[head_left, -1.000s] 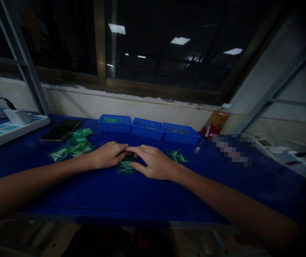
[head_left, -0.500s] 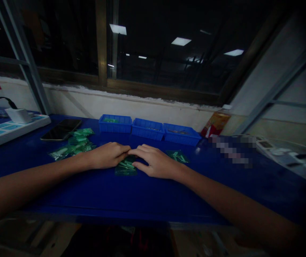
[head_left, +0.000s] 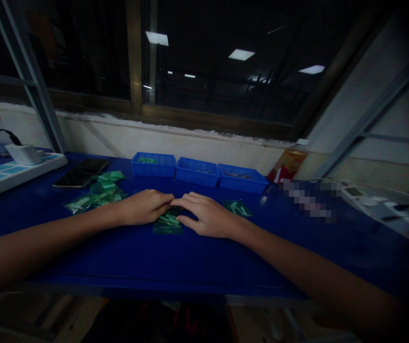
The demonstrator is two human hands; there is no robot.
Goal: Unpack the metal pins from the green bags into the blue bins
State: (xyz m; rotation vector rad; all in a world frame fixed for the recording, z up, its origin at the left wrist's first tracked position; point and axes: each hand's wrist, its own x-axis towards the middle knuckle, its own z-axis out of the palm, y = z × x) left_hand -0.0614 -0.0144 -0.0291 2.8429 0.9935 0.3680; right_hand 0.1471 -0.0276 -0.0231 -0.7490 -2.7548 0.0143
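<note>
A small clear plastic bag [head_left: 168, 225] with green stick-like pieces in it lies on the blue table, partly under my hands. My left hand [head_left: 149, 206] is closed at the bag's upper left edge, fingers bent inward. From the other side my right hand [head_left: 204, 213] pinches the upper right of the bag, thumb below the index finger. The fingertips of both hands meet over its top edge, which they hide. Just right of my right hand lies another small bag [head_left: 238, 208] with pale green pieces. Left of my left hand is a pile of filled green bags [head_left: 106, 186].
Three blue bins, a left one [head_left: 153, 170], a middle one [head_left: 197, 177] and a right one [head_left: 242, 183], stand along the wall. A phone [head_left: 82, 173] and a power strip [head_left: 22, 174] lie at left. An orange-and-red package [head_left: 288, 164] stands at back right.
</note>
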